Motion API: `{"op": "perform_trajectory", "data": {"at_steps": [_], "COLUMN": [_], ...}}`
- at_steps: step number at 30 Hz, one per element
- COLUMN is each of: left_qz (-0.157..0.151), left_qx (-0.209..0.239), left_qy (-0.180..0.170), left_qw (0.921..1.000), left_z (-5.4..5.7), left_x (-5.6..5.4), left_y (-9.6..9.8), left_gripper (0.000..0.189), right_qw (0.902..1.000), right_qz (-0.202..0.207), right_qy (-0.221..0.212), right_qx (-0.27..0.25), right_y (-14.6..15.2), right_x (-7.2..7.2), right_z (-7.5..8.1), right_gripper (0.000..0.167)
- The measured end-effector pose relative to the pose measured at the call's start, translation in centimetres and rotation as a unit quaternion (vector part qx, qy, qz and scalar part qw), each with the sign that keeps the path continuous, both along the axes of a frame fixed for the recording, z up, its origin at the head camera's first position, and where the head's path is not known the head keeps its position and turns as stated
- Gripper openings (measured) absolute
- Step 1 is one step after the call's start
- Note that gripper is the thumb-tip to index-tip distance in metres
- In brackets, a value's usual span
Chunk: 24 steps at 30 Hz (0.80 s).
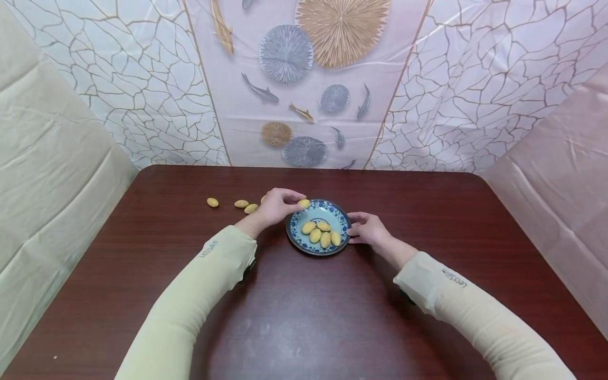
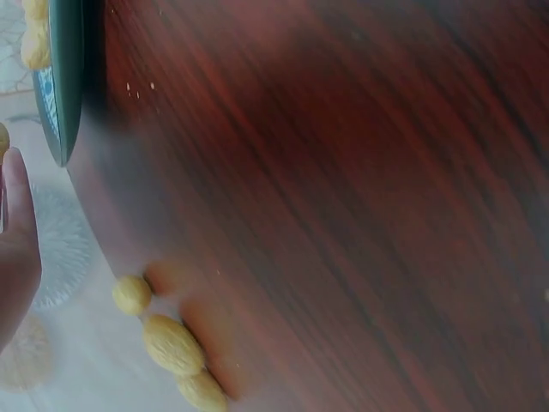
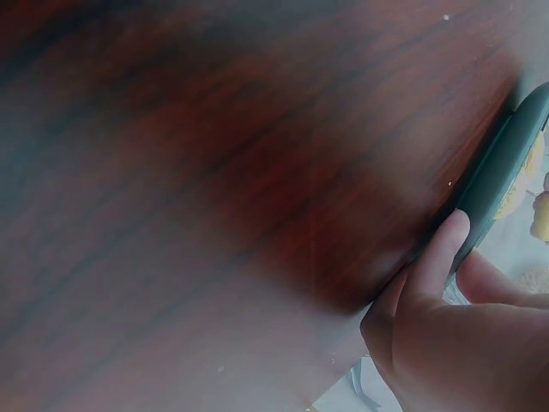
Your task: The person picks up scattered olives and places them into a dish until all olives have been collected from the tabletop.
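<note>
My left hand (image 1: pixel 275 207) pinches a small, yellow, wrinkled, nut-like oval (image 1: pixel 304 203) between thumb and fingertips, over the far left rim of a plate. The plate (image 1: pixel 339 217) is round, with a blue-and-white patterned border, a pale centre and a dark outer edge. Several more yellow ovals (image 1: pixel 315 235) lie together in its near half. On the plate's right side, my right hand (image 1: pixel 372 230) grips the rim. From the right wrist view, a fingertip (image 3: pixel 455 225) presses the dark side of the plate (image 3: pixel 502 167), with another digit at the upper edge.
Left of the plate, a few loose yellow ovals (image 1: pixel 241 203) lie on the dark red-brown table (image 1: pixel 294 316), one partly hidden behind my left hand. A single oval (image 1: pixel 212 202) sits farther left. A patterned cloth backdrop (image 1: pixel 304 116) rises behind the far edge.
</note>
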<state>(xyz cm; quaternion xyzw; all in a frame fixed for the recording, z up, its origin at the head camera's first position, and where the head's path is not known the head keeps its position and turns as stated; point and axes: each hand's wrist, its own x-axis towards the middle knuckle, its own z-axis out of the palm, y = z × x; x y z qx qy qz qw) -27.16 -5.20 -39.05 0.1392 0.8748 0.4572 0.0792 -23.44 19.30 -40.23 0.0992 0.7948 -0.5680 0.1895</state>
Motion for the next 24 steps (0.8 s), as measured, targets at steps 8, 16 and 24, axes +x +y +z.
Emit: {"op": "perform_trajectory", "data": {"at_steps": [8, 16, 24], "left_qz": [-0.029, -0.041, -0.038], "left_qx": [-0.015, -0.021, -0.013], "left_qy": [0.0, -0.009, -0.018], "left_qw": [0.9995, 0.9989, 0.999], "left_z": [-0.4, -1.3, -1.7], "left_x": [0.1, 0.6, 0.7], "left_y": [1.3, 2.1, 3.0], "left_gripper": [0.027, 0.025, 0.026], "right_qw": [1.0, 1.0, 0.9999], "right_qz": [-0.001, 0.0, 0.002], "right_qy": [-0.003, 0.002, 0.007], "right_qx": [0.001, 0.003, 0.009], "right_y": [0.1, -0.1, 0.0], "right_x": [0.1, 0.0, -0.1], "right_z": [0.0, 0.0, -0.1], "right_gripper": [0.056, 0.055, 0.055]}}
